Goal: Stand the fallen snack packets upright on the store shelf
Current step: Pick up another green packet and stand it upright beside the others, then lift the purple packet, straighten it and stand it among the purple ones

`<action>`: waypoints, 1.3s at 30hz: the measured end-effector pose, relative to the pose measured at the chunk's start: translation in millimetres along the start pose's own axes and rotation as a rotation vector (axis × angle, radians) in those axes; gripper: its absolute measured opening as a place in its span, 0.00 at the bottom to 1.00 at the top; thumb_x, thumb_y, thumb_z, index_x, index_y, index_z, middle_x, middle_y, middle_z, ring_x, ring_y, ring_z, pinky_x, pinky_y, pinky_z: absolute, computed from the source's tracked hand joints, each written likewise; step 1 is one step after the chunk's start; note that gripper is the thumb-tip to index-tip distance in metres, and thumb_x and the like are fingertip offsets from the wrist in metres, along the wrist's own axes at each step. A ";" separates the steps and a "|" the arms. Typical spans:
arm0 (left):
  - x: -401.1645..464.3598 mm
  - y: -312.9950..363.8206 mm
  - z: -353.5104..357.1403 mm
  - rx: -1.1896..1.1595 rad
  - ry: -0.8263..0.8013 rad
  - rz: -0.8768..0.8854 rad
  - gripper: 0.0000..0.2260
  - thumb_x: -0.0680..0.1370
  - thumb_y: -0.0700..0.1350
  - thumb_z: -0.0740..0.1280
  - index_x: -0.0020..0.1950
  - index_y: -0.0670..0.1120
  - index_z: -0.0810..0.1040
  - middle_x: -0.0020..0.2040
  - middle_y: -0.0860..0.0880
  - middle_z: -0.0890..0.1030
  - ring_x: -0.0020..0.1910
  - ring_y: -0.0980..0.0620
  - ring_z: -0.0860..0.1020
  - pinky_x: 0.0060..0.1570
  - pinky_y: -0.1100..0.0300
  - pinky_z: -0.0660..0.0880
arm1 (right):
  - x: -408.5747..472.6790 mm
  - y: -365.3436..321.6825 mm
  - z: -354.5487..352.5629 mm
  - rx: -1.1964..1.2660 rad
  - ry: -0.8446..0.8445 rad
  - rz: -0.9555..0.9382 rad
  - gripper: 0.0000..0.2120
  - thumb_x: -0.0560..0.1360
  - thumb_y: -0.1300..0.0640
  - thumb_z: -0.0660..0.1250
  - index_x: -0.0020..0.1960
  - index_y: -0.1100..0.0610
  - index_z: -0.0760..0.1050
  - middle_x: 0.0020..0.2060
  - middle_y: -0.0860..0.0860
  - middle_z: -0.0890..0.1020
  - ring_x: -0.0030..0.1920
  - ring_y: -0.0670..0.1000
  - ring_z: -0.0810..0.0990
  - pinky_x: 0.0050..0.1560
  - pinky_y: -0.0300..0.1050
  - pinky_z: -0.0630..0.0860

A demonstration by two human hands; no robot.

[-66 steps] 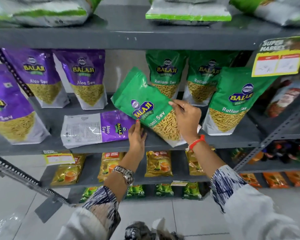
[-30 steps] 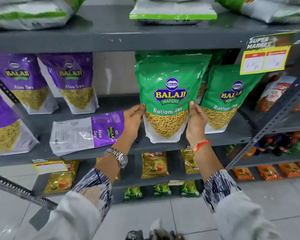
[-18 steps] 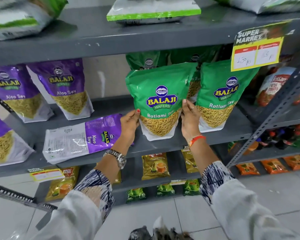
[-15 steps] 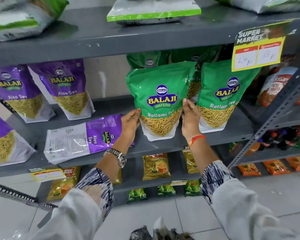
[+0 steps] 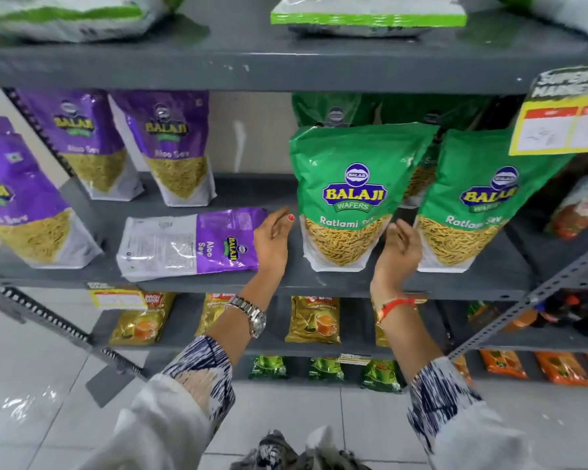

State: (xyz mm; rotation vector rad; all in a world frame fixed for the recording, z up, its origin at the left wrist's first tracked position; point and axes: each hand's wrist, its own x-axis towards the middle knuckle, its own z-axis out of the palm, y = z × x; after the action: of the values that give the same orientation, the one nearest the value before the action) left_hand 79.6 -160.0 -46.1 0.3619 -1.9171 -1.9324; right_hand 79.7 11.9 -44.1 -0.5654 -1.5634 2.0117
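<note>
- left: a purple aloo sev packet (image 5: 190, 245) lies flat on the grey metal shelf (image 5: 319, 283), not yet stood up.
- centre: my left hand (image 5: 271, 239) and right hand (image 5: 399, 247) sit open and apart, flanking the upright green ratlami sev packet (image 5: 348, 198).
- risk, as i judge it: unsupported, the pouch could tip forward.
- setting: store racking over pale floor tiles (image 5: 41, 385).

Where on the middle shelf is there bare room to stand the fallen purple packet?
Bare shelf lies behind the fallen purple packet, between the upright purple packet and the front green packet. The right end is crowded with green packets.
</note>
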 end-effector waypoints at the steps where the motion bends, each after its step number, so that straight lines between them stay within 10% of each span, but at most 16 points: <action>1: -1.3 -3.4 -7.3 0.018 0.043 0.015 0.13 0.75 0.38 0.65 0.60 0.39 0.76 0.53 0.47 0.80 0.47 0.59 0.79 0.50 0.72 0.74 | -11.9 6.7 -3.5 -0.004 0.000 0.022 0.09 0.77 0.66 0.64 0.56 0.67 0.76 0.42 0.46 0.79 0.42 0.36 0.80 0.45 0.31 0.76; 4: 0.2 -8.8 -35.4 0.057 0.146 0.049 0.12 0.75 0.37 0.65 0.58 0.38 0.77 0.47 0.49 0.80 0.41 0.65 0.79 0.42 0.76 0.74 | -60.4 24.5 -9.1 -0.019 -0.101 0.193 0.07 0.77 0.67 0.63 0.52 0.60 0.76 0.46 0.53 0.80 0.48 0.50 0.79 0.51 0.44 0.78; 8: 23.7 -5.1 -91.6 0.315 0.215 0.115 0.11 0.77 0.40 0.63 0.58 0.41 0.78 0.53 0.42 0.82 0.49 0.48 0.80 0.47 0.70 0.73 | -128.1 43.4 15.7 -0.004 -0.338 0.584 0.11 0.76 0.70 0.61 0.40 0.58 0.74 0.37 0.52 0.77 0.38 0.49 0.75 0.43 0.38 0.78; 10: 47.4 0.5 -119.6 0.543 0.182 0.133 0.12 0.77 0.42 0.62 0.58 0.42 0.78 0.55 0.40 0.82 0.53 0.43 0.79 0.53 0.60 0.72 | -154.2 43.4 39.1 0.022 -0.475 0.764 0.12 0.77 0.71 0.60 0.38 0.59 0.74 0.35 0.54 0.77 0.36 0.49 0.76 0.56 0.50 0.77; 15: 111.8 8.1 -173.6 1.016 -0.158 0.023 0.13 0.77 0.44 0.61 0.56 0.39 0.77 0.57 0.35 0.79 0.57 0.36 0.76 0.54 0.50 0.72 | -204.6 44.8 103.4 0.114 -0.465 0.988 0.14 0.77 0.66 0.64 0.59 0.74 0.72 0.63 0.72 0.73 0.65 0.67 0.74 0.66 0.57 0.71; 18: 142.6 5.3 -191.6 1.181 -0.361 -0.038 0.16 0.78 0.47 0.59 0.57 0.37 0.75 0.57 0.34 0.77 0.56 0.36 0.75 0.52 0.49 0.71 | -221.0 56.1 129.8 0.186 -0.480 1.020 0.07 0.78 0.62 0.64 0.42 0.63 0.73 0.57 0.70 0.77 0.63 0.65 0.76 0.68 0.56 0.71; 23: 172.2 3.5 -195.8 1.123 -0.524 -0.180 0.18 0.77 0.52 0.60 0.34 0.41 0.71 0.30 0.45 0.71 0.29 0.47 0.69 0.28 0.60 0.63 | -235.2 79.6 152.4 0.241 -0.318 0.977 0.12 0.79 0.65 0.60 0.58 0.72 0.73 0.58 0.69 0.77 0.66 0.67 0.73 0.64 0.55 0.73; 30: 191.2 -1.3 -192.5 1.010 -0.519 -0.269 0.18 0.71 0.49 0.71 0.47 0.34 0.77 0.54 0.32 0.80 0.38 0.42 0.77 0.37 0.60 0.66 | -240.1 75.5 160.5 0.224 -0.163 0.926 0.04 0.77 0.67 0.64 0.43 0.66 0.74 0.37 0.58 0.80 0.36 0.52 0.81 0.56 0.52 0.79; 35: 182.9 2.6 -210.9 0.746 -0.439 -0.339 0.10 0.68 0.42 0.74 0.44 0.39 0.78 0.40 0.44 0.79 0.39 0.47 0.76 0.43 0.59 0.72 | -232.2 74.5 152.2 0.171 -0.085 0.886 0.06 0.76 0.65 0.66 0.50 0.68 0.76 0.45 0.61 0.83 0.42 0.57 0.83 0.31 0.44 0.82; 39: 155.0 17.5 -227.5 0.465 -0.332 -0.343 0.04 0.68 0.38 0.71 0.35 0.42 0.77 0.22 0.52 0.78 0.20 0.58 0.75 0.30 0.63 0.70 | -211.4 69.1 146.6 0.146 -0.056 0.737 0.05 0.77 0.63 0.66 0.43 0.63 0.76 0.43 0.60 0.81 0.42 0.57 0.81 0.36 0.48 0.81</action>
State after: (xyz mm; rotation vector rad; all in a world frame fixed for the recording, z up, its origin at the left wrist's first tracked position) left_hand 45.2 -432.5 -21.3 0.5593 -2.6831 -1.8111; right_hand 143.0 -245.1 -73.7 -1.1593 -1.3289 2.6588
